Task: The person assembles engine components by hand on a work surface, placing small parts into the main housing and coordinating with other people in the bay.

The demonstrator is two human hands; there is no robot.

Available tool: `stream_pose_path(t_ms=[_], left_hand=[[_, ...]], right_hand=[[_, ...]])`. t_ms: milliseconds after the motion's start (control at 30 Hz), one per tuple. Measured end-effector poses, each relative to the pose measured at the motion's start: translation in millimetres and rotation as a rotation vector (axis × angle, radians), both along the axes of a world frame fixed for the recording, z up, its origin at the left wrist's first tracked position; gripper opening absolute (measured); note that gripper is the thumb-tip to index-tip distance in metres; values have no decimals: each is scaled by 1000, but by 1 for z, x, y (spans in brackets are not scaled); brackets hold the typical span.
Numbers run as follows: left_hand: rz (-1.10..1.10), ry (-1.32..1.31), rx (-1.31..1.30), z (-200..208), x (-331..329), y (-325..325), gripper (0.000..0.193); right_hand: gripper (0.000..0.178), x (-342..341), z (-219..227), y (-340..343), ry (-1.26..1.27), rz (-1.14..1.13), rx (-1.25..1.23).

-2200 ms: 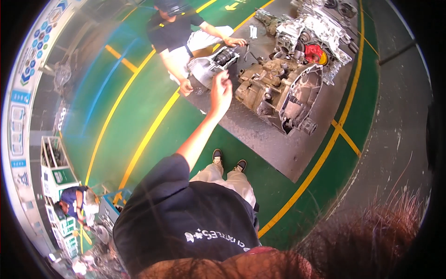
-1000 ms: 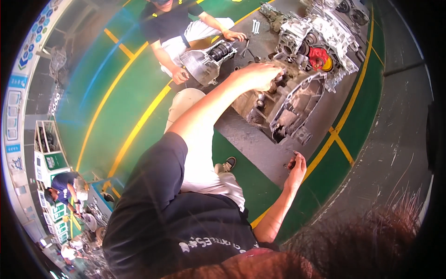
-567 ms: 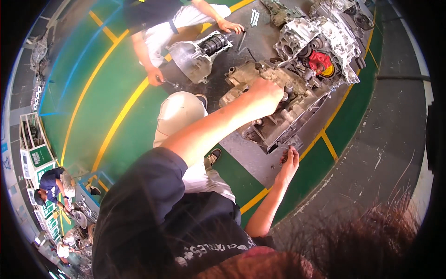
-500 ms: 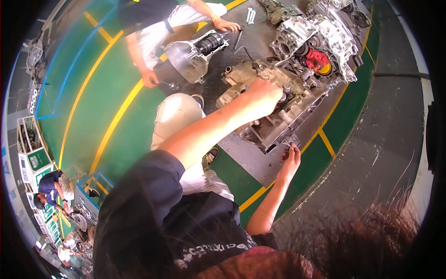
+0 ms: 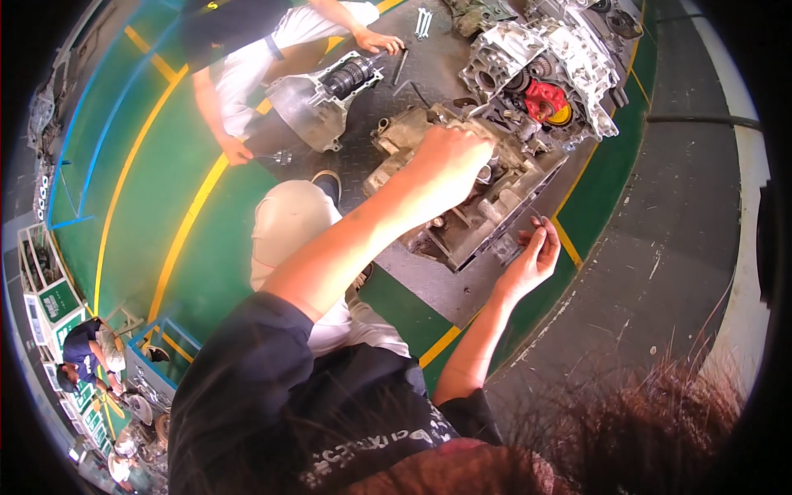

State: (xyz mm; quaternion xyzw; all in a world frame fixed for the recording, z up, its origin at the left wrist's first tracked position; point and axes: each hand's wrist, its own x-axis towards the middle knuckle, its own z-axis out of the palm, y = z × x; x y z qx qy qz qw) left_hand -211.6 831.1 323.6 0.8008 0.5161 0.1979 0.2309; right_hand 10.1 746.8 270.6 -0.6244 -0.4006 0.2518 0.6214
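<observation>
My left hand (image 5: 450,161) is closed in a fist above a dirty tan metal gearbox housing (image 5: 404,136). What its fingers hold, if anything, is hidden beneath the hand. Just beside the knuckles a short round metal part (image 5: 484,175) stands up from the housing. Off the housing's right edge, my right hand (image 5: 528,262) is raised, thumb and forefinger pinched together. A tiny dark thing seems to show at the fingertips, too small to name.
A co-worker's hand (image 5: 378,41) rests near a bell-shaped housing with a gear shaft (image 5: 309,107); the other hand (image 5: 237,152) is lower left. Beyond stands a silver gearbox casing (image 5: 503,54) with a red part (image 5: 543,101). Wrenches (image 5: 423,23) and a bent rod (image 5: 410,85) lie nearby.
The whole view has shifted, moving the scene leftward. My right hand has risen from beside the housing's near corner, along its right edge. My left fist stays over the housing.
</observation>
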Motion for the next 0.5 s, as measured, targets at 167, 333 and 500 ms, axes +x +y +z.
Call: stream_pose_path(t_ms=[167,333,500], left_hand=[[-10,16,-9,-7,-2,-3,21],[1,14,-19,-6,-1,-8,22],[6,20,-19,-7,1,-14,22]], right_hand=[[20,-7,20,3,34,-115,9],[21,-9,15,6,-34,-17,57],[22,-9,16,3,-69,-65,15]])
